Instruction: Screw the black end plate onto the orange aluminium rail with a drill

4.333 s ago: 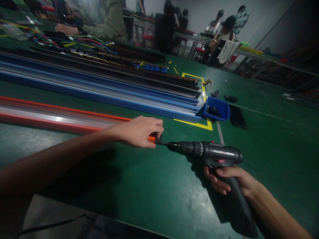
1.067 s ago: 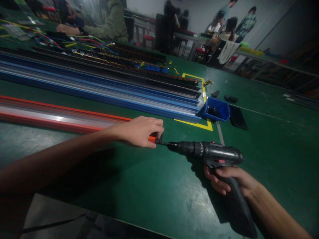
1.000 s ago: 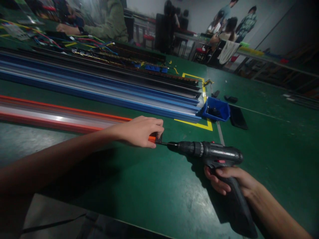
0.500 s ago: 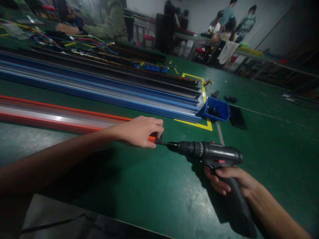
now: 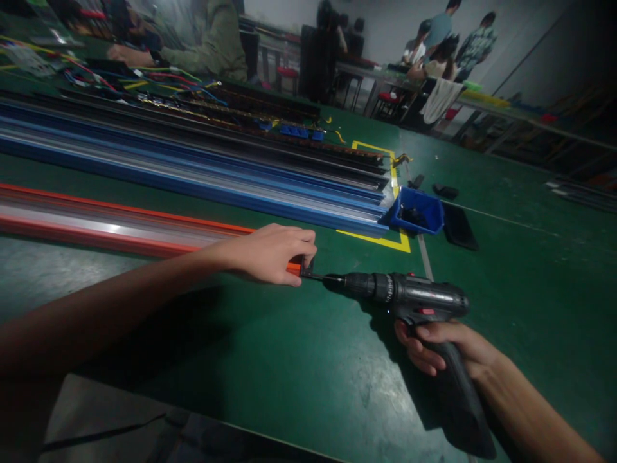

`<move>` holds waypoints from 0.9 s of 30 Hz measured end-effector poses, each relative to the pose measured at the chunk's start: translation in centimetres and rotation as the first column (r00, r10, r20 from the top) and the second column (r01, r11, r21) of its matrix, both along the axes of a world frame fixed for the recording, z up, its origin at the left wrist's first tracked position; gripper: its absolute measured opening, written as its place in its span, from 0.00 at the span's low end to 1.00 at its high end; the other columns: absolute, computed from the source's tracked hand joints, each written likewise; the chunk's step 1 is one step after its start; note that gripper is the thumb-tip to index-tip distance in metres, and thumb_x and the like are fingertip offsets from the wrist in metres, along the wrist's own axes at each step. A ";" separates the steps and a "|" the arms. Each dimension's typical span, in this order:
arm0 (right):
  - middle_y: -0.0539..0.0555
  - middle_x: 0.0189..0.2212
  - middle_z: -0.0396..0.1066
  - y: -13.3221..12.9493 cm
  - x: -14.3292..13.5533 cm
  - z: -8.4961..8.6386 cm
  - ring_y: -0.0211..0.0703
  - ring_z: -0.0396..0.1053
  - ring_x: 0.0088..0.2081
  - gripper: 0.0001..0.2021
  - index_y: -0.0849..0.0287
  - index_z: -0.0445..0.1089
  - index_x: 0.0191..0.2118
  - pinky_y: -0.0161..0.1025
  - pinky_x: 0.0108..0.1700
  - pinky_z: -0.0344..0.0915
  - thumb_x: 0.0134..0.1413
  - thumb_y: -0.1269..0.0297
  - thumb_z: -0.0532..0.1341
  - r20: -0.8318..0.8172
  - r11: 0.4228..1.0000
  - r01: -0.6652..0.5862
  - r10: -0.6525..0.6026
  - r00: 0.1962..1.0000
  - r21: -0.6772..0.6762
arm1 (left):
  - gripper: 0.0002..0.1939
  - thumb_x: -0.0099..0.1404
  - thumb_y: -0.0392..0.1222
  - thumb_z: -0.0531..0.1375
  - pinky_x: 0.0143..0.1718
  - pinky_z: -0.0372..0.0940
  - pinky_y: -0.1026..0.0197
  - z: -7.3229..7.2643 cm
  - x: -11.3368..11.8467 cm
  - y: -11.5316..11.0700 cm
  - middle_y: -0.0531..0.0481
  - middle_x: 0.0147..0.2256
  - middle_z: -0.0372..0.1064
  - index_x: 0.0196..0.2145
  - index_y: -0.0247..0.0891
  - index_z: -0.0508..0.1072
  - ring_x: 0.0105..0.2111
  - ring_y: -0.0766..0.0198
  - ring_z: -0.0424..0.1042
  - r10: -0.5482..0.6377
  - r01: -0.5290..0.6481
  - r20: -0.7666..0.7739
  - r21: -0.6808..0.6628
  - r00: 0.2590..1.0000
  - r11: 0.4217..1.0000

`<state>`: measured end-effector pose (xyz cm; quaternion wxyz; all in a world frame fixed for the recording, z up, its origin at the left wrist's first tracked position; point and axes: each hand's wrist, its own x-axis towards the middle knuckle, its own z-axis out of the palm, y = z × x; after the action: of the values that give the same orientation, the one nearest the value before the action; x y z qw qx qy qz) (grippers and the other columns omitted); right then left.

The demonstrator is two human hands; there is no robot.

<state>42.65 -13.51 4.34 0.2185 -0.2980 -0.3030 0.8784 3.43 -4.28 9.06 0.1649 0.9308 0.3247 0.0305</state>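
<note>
My left hand point(image 5: 277, 254) is wrapped over the right end of a long orange rail point(image 5: 120, 228), its fingers closed around a small black end piece point(image 5: 306, 269). My right hand point(image 5: 448, 350) grips the handle of a black power drill point(image 5: 424, 299) that points left. The drill's thin bit point(image 5: 332, 279) reaches the black end piece beside my left fingertips. The rail runs away to the left under my left forearm.
Blue rails point(image 5: 216, 186) lie behind the orange one, ending at a blue bin point(image 5: 418, 211) with dark parts. A black flat object point(image 5: 460, 226) is right of the bin. Coloured wires point(image 5: 159, 80) and a person's sleeve point(image 5: 212, 45) are at the far left.
</note>
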 end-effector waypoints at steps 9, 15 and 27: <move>0.54 0.31 0.72 0.0 -0.1 0.2 0.28 0.61 0.20 0.12 0.69 0.80 0.45 0.30 0.28 0.71 0.60 0.65 0.71 0.027 1.000 0.004 -0.004 1.000 -0.002 | 0.10 0.62 0.50 0.68 0.35 0.53 0.59 -0.1 0.0 0.1 0.52 0.42 0.70 0.37 0.45 0.74 0.44 0.59 0.71 0.000 0.000 0.003 0.005 1.000 1.000; 0.54 0.32 0.72 0.1 -0.1 0.1 0.27 0.61 0.21 0.12 0.69 0.80 0.46 0.30 0.28 0.71 0.61 0.65 0.70 0.006 1.000 -0.011 0.011 1.000 0.006 | 0.09 0.62 0.49 0.68 0.35 0.54 0.59 0.0 0.0 0.0 0.53 0.42 0.70 0.37 0.46 0.75 0.45 0.59 0.71 0.003 -0.003 0.002 0.003 1.000 1.000; 0.54 0.33 0.71 0.1 0.1 0.0 0.27 0.61 0.21 0.12 0.68 0.79 0.47 0.30 0.29 0.70 0.63 0.64 0.69 0.009 0.999 -0.025 0.025 1.000 0.024 | 0.09 0.62 0.50 0.67 0.35 0.53 0.59 -0.2 0.0 0.1 0.52 0.42 0.70 0.38 0.46 0.75 0.44 0.59 0.71 0.000 0.000 -0.009 0.008 1.000 1.000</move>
<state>42.70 -13.44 4.31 0.2101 -0.2952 -0.3182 0.8761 3.41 -4.20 8.89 0.1595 0.9316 0.3255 0.0275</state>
